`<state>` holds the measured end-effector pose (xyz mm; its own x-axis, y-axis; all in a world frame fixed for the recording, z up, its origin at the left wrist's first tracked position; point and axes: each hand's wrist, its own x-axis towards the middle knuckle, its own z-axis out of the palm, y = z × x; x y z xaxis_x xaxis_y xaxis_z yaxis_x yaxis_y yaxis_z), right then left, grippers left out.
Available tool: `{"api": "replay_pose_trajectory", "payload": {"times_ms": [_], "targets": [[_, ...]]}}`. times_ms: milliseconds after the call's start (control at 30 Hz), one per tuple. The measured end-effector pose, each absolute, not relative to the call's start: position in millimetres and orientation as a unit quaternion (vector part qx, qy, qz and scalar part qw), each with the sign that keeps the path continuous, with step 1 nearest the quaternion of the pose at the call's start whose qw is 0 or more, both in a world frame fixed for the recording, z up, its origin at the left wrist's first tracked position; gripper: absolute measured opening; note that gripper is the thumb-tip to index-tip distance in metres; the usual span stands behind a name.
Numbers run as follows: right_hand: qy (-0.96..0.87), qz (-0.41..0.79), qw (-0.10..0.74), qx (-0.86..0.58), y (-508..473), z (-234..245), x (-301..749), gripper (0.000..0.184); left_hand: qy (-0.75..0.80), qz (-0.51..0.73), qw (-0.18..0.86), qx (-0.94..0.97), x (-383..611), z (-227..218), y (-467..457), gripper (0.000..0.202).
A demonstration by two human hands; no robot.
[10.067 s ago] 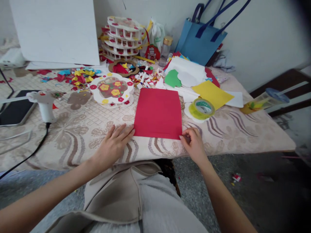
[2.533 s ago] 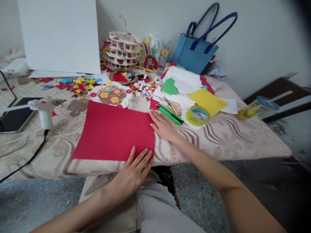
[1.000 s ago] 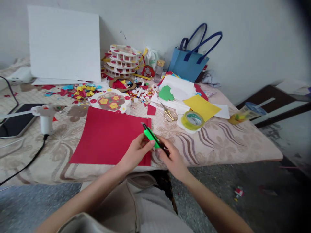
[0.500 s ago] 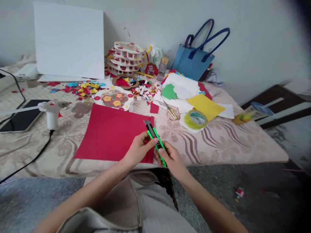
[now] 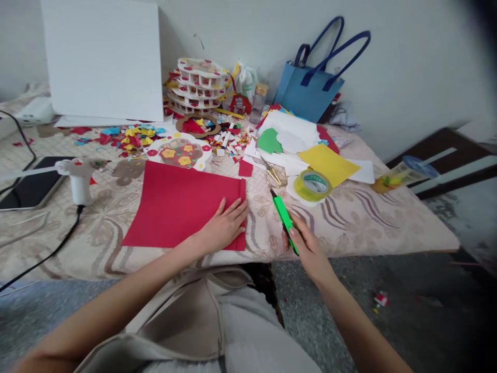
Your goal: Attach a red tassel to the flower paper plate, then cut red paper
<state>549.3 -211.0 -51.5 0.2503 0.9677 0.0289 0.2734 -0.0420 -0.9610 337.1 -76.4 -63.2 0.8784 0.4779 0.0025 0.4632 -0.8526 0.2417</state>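
Note:
My left hand lies flat, fingers stretched out, on the right side of a red sheet. Along that right edge runs a narrow red strip, partly under my fingertips. My right hand grips a green utility knife above the tablecloth, to the right of the sheet. The knife's dark tip points away from me and to the left. Beyond it are gold-handled scissors and a roll of yellow tape.
On the left are a white glue gun with a black cord and a phone. Behind the sheet sit a flower-decorated white piece and paper scraps. A blue bag stands at the back; a cup leans at right.
My left hand has let go of the knife and now lies flat on the red sheet. My right hand has carried the knife to the right, away from the sheet.

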Motion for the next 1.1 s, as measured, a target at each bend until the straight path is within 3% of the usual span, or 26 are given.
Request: {"api": "replay_pose_trajectory", "payload": {"times_ms": [167, 400, 533, 767, 1100], "targets": [[-0.545, 0.311, 0.425, -0.653, -228.9, -50.8, 560.1, 0.051, 0.270, 0.030, 0.125, 0.954, 350.2, -63.8, -60.2, 0.052], [-0.736, 0.210, 0.245, -0.595, -258.6, -46.2, 559.7, 0.049, 0.272, 0.071, 0.160, 0.946, 350.8, -64.3, -54.8, 0.052], [-0.772, 0.179, 0.192, -0.579, -268.4, -49.9, 557.2, 0.052, 0.272, 0.075, 0.158, 0.946, 350.3, -67.6, -55.1, 0.052], [-0.780, 0.158, 0.163, -0.584, -267.0, -53.6, 554.2, 0.053, 0.270, 0.089, 0.173, 0.943, 350.0, -69.6, -53.4, 0.054], [-0.765, 0.149, 0.185, -0.599, -266.5, -58.7, 551.9, 0.050, 0.274, 0.078, 0.178, 0.942, 350.7, -66.2, -54.3, 0.054]]}}
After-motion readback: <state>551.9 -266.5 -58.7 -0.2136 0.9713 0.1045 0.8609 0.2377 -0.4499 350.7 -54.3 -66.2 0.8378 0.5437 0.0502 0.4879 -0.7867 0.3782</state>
